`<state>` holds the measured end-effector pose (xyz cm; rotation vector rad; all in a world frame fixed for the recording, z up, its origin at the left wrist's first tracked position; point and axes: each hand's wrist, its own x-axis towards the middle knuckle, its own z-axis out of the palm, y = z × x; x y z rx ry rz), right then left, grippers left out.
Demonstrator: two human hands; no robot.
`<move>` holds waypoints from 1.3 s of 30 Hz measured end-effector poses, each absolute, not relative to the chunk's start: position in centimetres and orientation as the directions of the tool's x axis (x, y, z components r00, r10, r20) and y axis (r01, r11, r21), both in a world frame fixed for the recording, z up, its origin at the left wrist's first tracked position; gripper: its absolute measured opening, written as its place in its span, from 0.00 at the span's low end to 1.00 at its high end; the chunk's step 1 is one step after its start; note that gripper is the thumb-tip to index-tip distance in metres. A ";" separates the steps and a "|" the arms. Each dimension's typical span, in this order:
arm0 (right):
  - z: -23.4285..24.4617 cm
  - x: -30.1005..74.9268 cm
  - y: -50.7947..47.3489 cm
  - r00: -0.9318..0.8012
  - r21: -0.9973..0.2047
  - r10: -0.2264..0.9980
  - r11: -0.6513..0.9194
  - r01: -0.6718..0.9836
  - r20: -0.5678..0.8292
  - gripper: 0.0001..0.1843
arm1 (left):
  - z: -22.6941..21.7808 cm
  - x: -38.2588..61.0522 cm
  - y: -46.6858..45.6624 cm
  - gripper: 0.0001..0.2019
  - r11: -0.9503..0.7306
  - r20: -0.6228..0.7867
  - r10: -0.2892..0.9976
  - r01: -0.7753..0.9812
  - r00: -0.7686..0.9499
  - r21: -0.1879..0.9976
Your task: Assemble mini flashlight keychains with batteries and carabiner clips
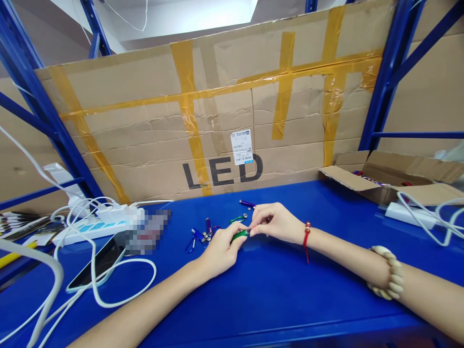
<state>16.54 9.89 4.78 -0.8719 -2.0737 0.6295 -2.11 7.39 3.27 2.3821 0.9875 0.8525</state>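
My left hand (pixel 221 249) rests on the blue table (pixel 275 285) with its fingers closed round a small green keychain flashlight (pixel 239 235). My right hand (pixel 275 223) meets it from the right, fingertips pinched at the flashlight's end. Just beyond the hands lie several small blue and purple keychain flashlights (pixel 203 235), a green carabiner clip (pixel 237 219) and a purple flashlight (pixel 247 203). A red string bracelet sits on my right wrist and a bead bracelet further up the forearm.
A taped cardboard sheet marked LED (pixel 224 121) walls off the back. At left are a white power strip (pixel 90 227), looping white cables and a phone (pixel 97 266). An open cardboard box (pixel 391 181) and another power strip (pixel 413 212) stand at right. Blue rack posts flank both sides.
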 end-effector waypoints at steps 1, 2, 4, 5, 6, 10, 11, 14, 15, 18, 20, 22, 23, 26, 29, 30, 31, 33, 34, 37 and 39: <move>4.8 16.5 9.9 -0.448 -0.679 0.765 0.631 0.375 0.464 0.20 | 3.2 -2.1 7.4 0.06 -0.663 0.379 0.737 0.487 0.559 0.569; 4.8 16.5 9.8 -0.439 -0.693 0.777 0.615 0.377 0.451 0.20 | 3.2 -2.1 7.4 0.06 -0.668 0.385 0.734 0.492 0.559 0.558; 4.9 16.4 9.8 -0.435 -0.749 0.811 0.555 0.362 0.391 0.21 | 3.2 -2.1 7.3 0.04 -0.674 0.397 0.731 0.495 0.555 0.549; 4.9 16.4 9.7 -0.437 -0.785 0.830 0.511 0.350 0.346 0.21 | 3.1 -2.1 7.3 0.03 -0.675 0.401 0.730 0.494 0.553 0.548; 5.0 16.3 9.7 -0.437 -0.820 0.850 0.459 0.342 0.294 0.22 | 3.1 -2.1 7.3 0.02 -0.676 0.405 0.730 0.493 0.551 0.547; 5.1 16.2 9.6 -0.396 -0.898 0.911 0.264 0.353 0.112 0.22 | 3.1 -2.1 7.1 0.02 -0.691 0.424 0.718 0.491 0.552 0.531; 5.2 16.2 9.5 -0.383 -0.909 0.921 0.223 0.353 0.077 0.22 | 3.1 -2.1 7.1 0.02 -0.693 0.431 0.717 0.495 0.548 0.524; 5.4 16.2 9.2 -0.360 -0.936 0.933 0.114 0.334 -0.015 0.22 | 3.2 -2.0 7.0 0.02 -0.692 0.452 0.721 0.521 0.525 0.499; 5.4 16.2 9.2 -0.356 -0.940 0.934 0.089 0.329 -0.036 0.22 | 3.3 -1.9 6.9 0.02 -0.690 0.456 0.724 0.529 0.518 0.495; 5.5 16.2 9.1 -0.349 -0.944 0.936 0.069 0.324 -0.051 0.23 | 3.4 -1.8 6.9 0.02 -0.683 0.466 0.731 0.539 0.499 0.493; 5.6 16.2 9.1 -0.347 -0.941 0.937 0.076 0.329 -0.045 0.23 | 3.4 -1.8 6.9 0.02 -0.679 0.470 0.734 0.547 0.491 0.489; 5.7 16.3 9.3 -0.353 -0.937 0.935 0.079 0.339 -0.049 0.22 | 3.4 -1.8 6.9 0.02 -0.681 0.472 0.732 0.551 0.492 0.482; 5.7 16.4 9.3 -0.363 -0.934 0.930 0.080 0.348 -0.055 0.22 | 3.4 -1.8 7.0 0.02 -0.684 0.472 0.729 0.549 0.496 0.480; 5.8 16.8 9.6 -0.420 -0.928 0.905 0.101 0.358 -0.064 0.21 | 3.3 -1.8 7.0 0.02 -0.690 0.472 0.724 0.530 0.503 0.493; 5.8 17.1 9.9 -0.470 -0.922 0.882 0.153 0.355 -0.034 0.21 | 3.3 -1.8 7.1 0.02 -0.680 0.461 0.733 0.512 0.500 0.525; 5.8 17.2 10.0 -0.479 -0.920 0.877 0.169 0.354 -0.023 0.21 | 3.3 -1.8 7.1 0.02 -0.675 0.457 0.737 0.506 0.498 0.537; 5.8 17.3 10.0 -0.487 -0.919 0.873 0.181 0.351 -0.014 0.21 | 3.2 -1.8 7.2 0.02 -0.672 0.455 0.740 0.501 0.496 0.545; 5.7 17.3 10.1 -0.493 -0.919 0.870 0.197 0.342 0.003 0.21 | 3.2 -1.8 7.2 0.02 -0.669 0.457 0.742 0.488 0.491 0.561; 5.7 17.2 10.2 -0.490 -0.919 0.872 0.201 0.339 0.010 0.21 | 3.2 -1.8 7.2 0.02 -0.668 0.461 0.742 0.479 0.486 0.570; 5.7 17.1 10.2 -0.471 -0.924 0.882 0.203 0.325 0.028 0.22 | 3.3 -1.8 7.2 0.02 -0.657 0.465 0.749 0.441 0.471 0.611; 5.6 17.0 10.4 -0.472 -0.928 0.881 0.204 0.313 0.034 0.22 | 3.3 -1.7 7.2 0.02 -0.650 0.464 0.753 0.418 0.467 0.635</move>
